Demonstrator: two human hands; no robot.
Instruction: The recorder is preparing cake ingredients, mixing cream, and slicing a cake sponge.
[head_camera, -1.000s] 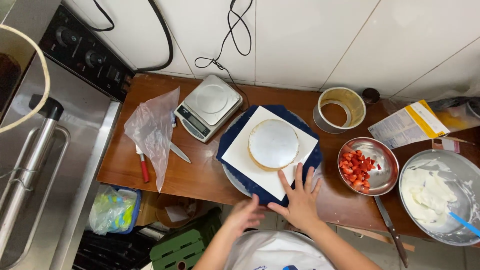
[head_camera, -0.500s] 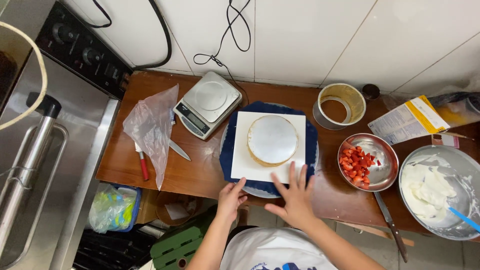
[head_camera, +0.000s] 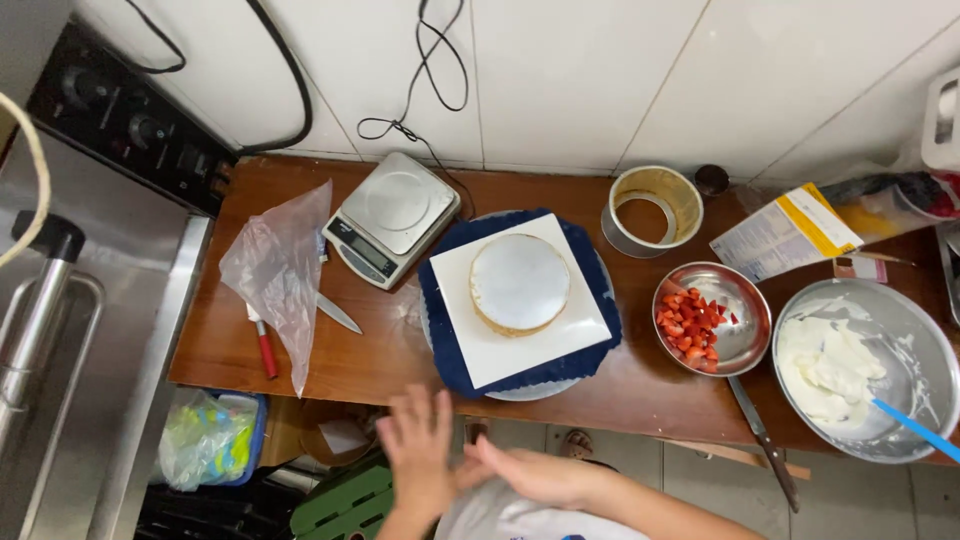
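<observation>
A round sponge cake with a white top (head_camera: 520, 283) sits on a white square board (head_camera: 560, 340). The board lies on a dark blue cloth (head_camera: 450, 350) over a round turntable. My left hand (head_camera: 420, 450) hovers below the table's front edge, blurred, with its fingers spread and nothing in it. My right hand (head_camera: 530, 475) is beside it, flat and empty, its fingertips close to the left hand. Neither hand touches the board or the cloth.
A kitchen scale (head_camera: 392, 215), a clear plastic bag (head_camera: 283, 265) and a red-handled knife (head_camera: 262, 345) lie to the left. To the right are a metal cake ring (head_camera: 652, 210), a bowl of chopped strawberries (head_camera: 712, 318), a cream bowl (head_camera: 865, 365) with a blue spatula (head_camera: 915, 428), and a knife (head_camera: 765, 440).
Both hands have pulled back from the turntable's front edge toward my body. The board and cloth have turned clockwise since a second ago.
</observation>
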